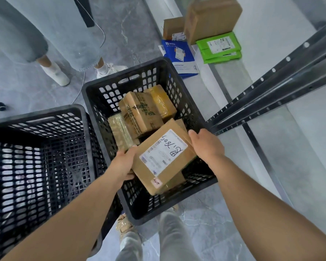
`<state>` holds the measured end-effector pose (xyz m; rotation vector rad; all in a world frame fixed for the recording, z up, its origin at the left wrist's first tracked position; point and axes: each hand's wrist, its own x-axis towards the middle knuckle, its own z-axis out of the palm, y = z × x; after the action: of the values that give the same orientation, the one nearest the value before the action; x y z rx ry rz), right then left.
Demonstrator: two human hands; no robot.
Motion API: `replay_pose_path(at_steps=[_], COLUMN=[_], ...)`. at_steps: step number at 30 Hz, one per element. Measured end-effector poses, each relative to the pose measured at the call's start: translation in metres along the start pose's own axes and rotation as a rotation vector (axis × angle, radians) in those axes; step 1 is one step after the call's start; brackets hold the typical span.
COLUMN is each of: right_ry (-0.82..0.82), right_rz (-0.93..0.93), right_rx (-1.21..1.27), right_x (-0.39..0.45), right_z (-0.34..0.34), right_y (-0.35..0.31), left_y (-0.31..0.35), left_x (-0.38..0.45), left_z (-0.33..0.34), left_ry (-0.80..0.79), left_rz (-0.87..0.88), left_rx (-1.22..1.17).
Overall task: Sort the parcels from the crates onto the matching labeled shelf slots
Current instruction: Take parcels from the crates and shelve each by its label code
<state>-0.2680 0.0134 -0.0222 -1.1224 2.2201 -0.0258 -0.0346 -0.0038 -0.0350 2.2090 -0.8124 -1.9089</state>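
cardboard parcel (163, 157) gripped between both hands' fingers (129, 175).

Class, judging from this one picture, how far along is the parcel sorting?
Done: a few parcels already lie on the low shelf, among them a green packet. The left crate looks empty. In hand: the left hand and right hand hold a labelled box over the right crate. Left: several taped boxes remain in it.

Bright, even, cool light with only soft shadows inside the black crate (177, 76) beyond the hands, while wide-angle bending stretches the forearms at the bottom edges and the brown box (213, 17) far above the right hand (205, 146) looks blurred, perhaps by motion.
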Motion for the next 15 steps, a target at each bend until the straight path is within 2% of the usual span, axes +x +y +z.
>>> replay_pose_path(at_steps=[2,4,7,10,12,15], right_ry=[0.003,0.01,-0.071,-0.22,-0.289,-0.298], right_rz=[0.074,0.094,-0.048,-0.158,-0.15,-0.102], right_rx=[-0.118,-0.076,0.137,0.144,0.11,0.098], right_x=[-0.003,-0.006,-0.01,-0.012,-0.012,-0.016], right_z=[0.0,0.003,0.006,0.008,0.013,0.017], right_y=[0.008,0.014,0.013,0.005,0.006,0.01], left_y=[0.0,0.0,-0.001,-0.002,-0.002,-0.002], left_x=[0.005,0.005,0.002,-0.001,0.0,0.002], left_z=[-0.003,-0.004,-0.002,0.001,0.002,0.002], left_ry=[0.071,0.092,0.06,0.022,0.024,0.034], left_rz=[0.086,0.105,0.001,-0.08,-0.028,0.108], left_rx=[-0.081,-0.08,0.023,0.05,-0.068,-0.256])
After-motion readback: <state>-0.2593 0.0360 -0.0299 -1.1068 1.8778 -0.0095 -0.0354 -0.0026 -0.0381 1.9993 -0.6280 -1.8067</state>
